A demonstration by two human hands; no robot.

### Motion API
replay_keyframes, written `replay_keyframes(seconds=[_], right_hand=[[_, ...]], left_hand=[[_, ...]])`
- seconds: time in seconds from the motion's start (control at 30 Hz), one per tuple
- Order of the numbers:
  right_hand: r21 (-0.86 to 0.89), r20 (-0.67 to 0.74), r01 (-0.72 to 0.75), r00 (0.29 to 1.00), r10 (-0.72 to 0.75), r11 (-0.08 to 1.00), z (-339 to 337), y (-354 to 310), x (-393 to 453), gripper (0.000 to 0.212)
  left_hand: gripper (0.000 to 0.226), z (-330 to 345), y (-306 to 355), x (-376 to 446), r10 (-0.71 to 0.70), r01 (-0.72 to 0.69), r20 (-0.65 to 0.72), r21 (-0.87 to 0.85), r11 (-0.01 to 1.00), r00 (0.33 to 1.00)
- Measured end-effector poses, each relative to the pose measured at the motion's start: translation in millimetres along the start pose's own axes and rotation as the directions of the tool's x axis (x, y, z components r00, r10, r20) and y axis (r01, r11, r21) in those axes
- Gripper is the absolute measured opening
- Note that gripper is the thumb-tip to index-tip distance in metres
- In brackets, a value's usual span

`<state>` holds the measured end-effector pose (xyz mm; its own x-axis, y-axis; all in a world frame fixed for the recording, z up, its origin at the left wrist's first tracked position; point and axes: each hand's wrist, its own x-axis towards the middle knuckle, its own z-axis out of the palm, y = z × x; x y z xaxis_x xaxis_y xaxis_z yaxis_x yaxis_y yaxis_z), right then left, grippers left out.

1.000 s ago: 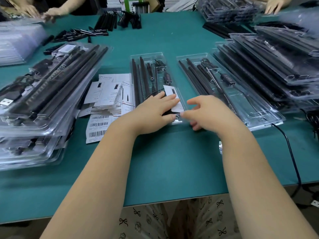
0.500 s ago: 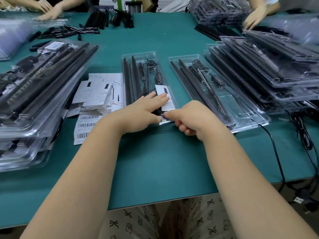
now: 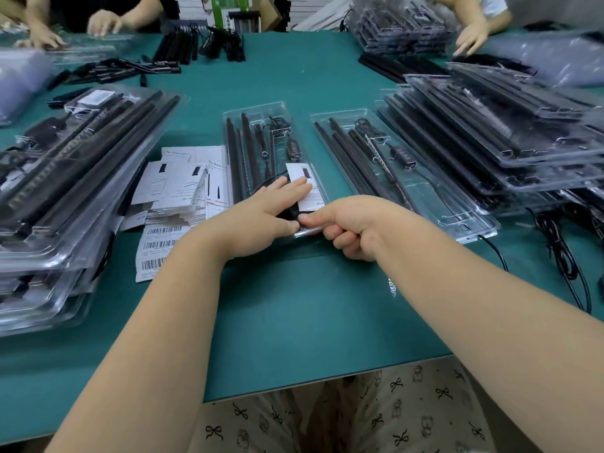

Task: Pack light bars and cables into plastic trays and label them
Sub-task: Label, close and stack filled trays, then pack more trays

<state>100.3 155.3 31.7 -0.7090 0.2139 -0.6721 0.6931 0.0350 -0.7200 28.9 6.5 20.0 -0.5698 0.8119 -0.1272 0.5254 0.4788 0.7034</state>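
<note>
A clear plastic tray (image 3: 285, 116) lies in the middle of the green table, holding black light bars (image 3: 232, 152), a cable and a white label card (image 3: 310, 194). My left hand (image 3: 261, 217) lies flat on the tray's near end, fingers straight over the card and cable. My right hand (image 3: 356, 223) has curled fingers and pinches the tray's near edge with thumb and forefinger. A second filled tray (image 3: 457, 220) lies just right of it.
Stacks of packed trays stand at the left (image 3: 65, 197) and the right (image 3: 510, 132). White cards (image 3: 183, 184) and barcode labels (image 3: 153, 246) lie left of the middle tray. Loose black cables (image 3: 562, 256) trail off the right edge. Other people's hands (image 3: 470, 37) work at the far side.
My right hand has closed from open fingers into a pinch on the tray's near edge. My left hand stays pressed on the tray.
</note>
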Motion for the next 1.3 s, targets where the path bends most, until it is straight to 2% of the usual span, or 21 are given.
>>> replay_keyframes(seconds=[0.3,0.47,0.57,0.67,0.77,0.87,0.97,1.1,1.17,1.3], right_hand=[[0.163,-0.050,0.072,0.997,-0.064,0.984,-2.5,5.6,-0.3,0.023],[0.223,-0.039,0.092,0.996,-0.086,0.971,-4.3,6.3,-2.4,0.010],[0.244,0.002,0.079,0.997,-0.082,0.967,-7.9,8.2,-1.4,0.010],[0.233,0.040,0.062,0.996,-0.073,0.971,-9.5,10.7,-2.2,0.014],[0.174,-0.012,0.110,0.994,-0.110,0.979,-4.0,13.0,-2.6,0.022],[0.234,-0.050,0.142,0.990,-0.134,0.962,1.7,13.3,-3.1,0.024],[0.284,-0.086,0.168,0.985,-0.149,0.944,4.6,15.1,-3.0,0.025],[0.153,-0.126,0.236,0.968,-0.218,0.960,9.1,19.5,-2.9,0.034],[0.106,-0.101,0.234,0.969,-0.223,0.967,8.5,19.3,-4.5,0.035],[0.268,0.060,0.101,0.991,-0.121,0.958,3.0,15.4,-9.6,0.031]], left_hand=[[0.061,6.1,1.9,0.9,0.044,-0.047,-0.098,-0.035,0.998,0.994],[0.058,11.1,5.5,2.5,0.061,-0.061,-0.257,0.006,0.998,0.965],[0.055,10.9,4.6,4.6,0.055,-0.047,-0.315,0.031,0.998,0.947],[0.056,11.4,2.4,4.9,0.050,-0.034,-0.293,0.061,0.998,0.955],[0.055,11.4,1.9,4.6,0.046,-0.020,-0.298,0.087,0.996,0.954],[0.053,9.1,2.7,3.7,0.058,-0.022,-0.323,0.112,0.993,0.945],[0.054,9.3,3.2,1.9,0.082,-0.041,-0.289,0.146,0.988,0.954],[0.056,4.5,-2.3,-1.9,0.068,-0.050,-0.198,0.093,0.994,0.978],[0.056,-1.0,-5.0,-3.7,0.046,-0.044,-0.147,0.021,0.999,0.988],[0.057,-5.3,-3.5,-5.1,0.081,-0.084,-0.135,-0.024,0.996,0.988]])
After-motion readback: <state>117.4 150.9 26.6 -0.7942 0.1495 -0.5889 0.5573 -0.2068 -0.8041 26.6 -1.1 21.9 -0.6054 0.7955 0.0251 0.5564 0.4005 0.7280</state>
